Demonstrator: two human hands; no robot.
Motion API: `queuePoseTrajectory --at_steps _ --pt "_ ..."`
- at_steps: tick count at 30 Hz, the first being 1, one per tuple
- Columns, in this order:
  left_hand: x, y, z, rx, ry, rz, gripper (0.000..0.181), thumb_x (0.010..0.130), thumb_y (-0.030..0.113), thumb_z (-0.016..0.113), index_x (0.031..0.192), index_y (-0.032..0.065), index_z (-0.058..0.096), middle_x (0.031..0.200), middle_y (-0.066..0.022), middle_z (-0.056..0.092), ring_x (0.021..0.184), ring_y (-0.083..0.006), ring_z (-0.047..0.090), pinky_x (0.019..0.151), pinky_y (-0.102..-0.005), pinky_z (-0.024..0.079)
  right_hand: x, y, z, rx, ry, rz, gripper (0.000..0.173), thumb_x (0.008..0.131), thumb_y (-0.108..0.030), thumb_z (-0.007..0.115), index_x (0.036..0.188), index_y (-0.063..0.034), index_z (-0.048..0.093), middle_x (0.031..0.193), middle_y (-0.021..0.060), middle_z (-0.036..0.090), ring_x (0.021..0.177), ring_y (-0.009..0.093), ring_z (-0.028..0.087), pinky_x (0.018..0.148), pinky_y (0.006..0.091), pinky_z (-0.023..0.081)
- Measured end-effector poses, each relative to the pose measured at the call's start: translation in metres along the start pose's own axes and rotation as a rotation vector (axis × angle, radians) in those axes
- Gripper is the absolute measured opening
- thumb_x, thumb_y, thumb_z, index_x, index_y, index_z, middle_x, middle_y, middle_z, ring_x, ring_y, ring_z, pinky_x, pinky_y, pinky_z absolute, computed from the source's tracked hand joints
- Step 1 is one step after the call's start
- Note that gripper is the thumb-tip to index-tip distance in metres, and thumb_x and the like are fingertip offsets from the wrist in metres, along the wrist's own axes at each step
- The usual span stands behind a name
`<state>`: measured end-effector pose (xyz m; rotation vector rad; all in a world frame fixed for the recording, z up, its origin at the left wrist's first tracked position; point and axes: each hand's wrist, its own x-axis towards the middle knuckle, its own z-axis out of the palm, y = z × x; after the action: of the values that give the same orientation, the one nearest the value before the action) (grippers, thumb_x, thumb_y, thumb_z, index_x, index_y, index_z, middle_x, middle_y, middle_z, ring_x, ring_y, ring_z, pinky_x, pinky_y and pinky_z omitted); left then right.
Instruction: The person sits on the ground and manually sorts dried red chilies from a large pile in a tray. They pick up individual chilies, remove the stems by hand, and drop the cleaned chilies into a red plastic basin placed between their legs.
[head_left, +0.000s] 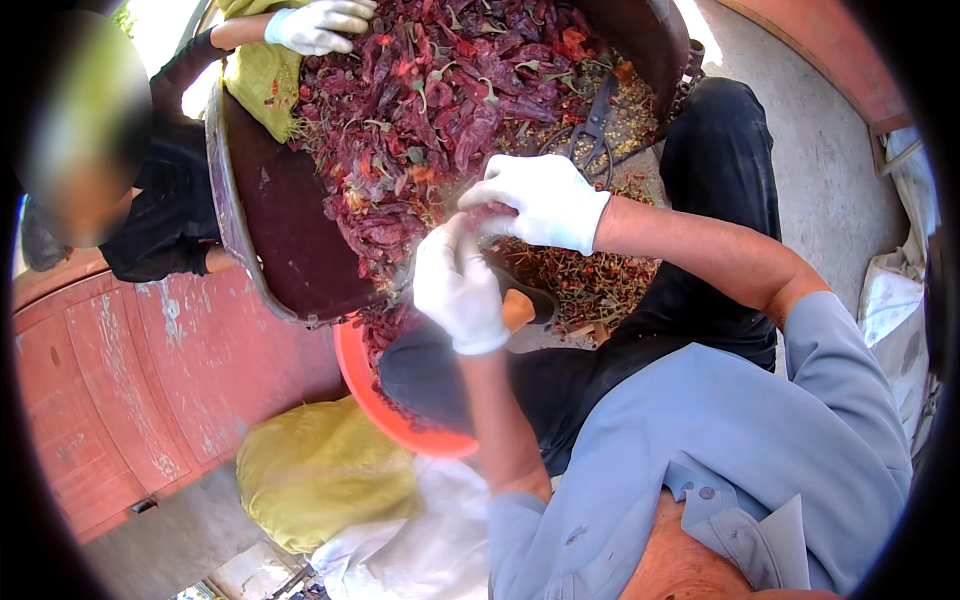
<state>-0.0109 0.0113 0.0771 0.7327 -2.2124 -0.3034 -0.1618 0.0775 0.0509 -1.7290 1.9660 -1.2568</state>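
Observation:
My right hand (536, 201), in a white knit glove, pinches a dried red chili pepper (491, 215) between thumb and fingers. Just below it, my gloved left hand (459, 289) has its fingertips at the same pepper; motion blurs them slightly. Beyond both hands rises a heap of dried red chili peppers (442, 112), many with pale stems, in a large dark tub (292, 225). A pair of black metal scissors (595, 124) lies on the seeds and scraps at the heap's right side.
A co-worker's gloved hand (322, 26) rests at the heap's far left, by a yellow woven sack (262, 79). An orange-red basin (367, 397) with peppers stands beside my knee. Stems and seeds (600, 289) litter the floor. Another yellow sack (322, 465) lies lower left.

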Motion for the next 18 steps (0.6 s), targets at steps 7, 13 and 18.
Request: queuePoseTrajectory --at_steps 7,13,18 --pt "-0.01 0.012 0.005 -0.043 -0.014 -0.193 0.017 0.088 -0.003 0.067 0.104 -0.0028 0.072 0.095 -0.0139 0.073 0.083 -0.0188 0.071 0.076 -0.0295 0.056 -0.008 -0.001 -0.002 -0.079 0.058 -0.114 0.017 0.083 -0.029 0.07 0.095 -0.017 0.067 0.091 0.0047 0.058 0.082 0.023 0.066 0.063 0.0373 0.053" --pt "-0.017 0.016 -0.006 0.094 -0.122 -0.111 0.015 0.088 0.003 0.068 0.103 0.002 0.072 0.092 -0.0127 0.071 0.079 -0.0244 0.07 0.073 -0.0332 0.055 -0.014 -0.003 -0.007 -0.216 0.032 -0.261 0.016 0.076 -0.017 0.07 0.092 -0.0146 0.067 0.094 0.0071 0.058 0.069 0.026 0.066 0.058 0.0384 0.051" --pt "-0.018 0.01 -0.016 0.254 -0.213 0.04 0.015 0.085 0.011 0.072 0.1 0.0073 0.071 0.084 -0.0096 0.068 0.071 -0.0272 0.067 0.064 -0.0342 0.053 -0.018 -0.003 -0.005 -0.184 -0.026 -0.282 0.019 0.075 -0.014 0.071 0.094 -0.0133 0.067 0.097 0.0072 0.059 0.068 0.026 0.066 0.058 0.0395 0.051"
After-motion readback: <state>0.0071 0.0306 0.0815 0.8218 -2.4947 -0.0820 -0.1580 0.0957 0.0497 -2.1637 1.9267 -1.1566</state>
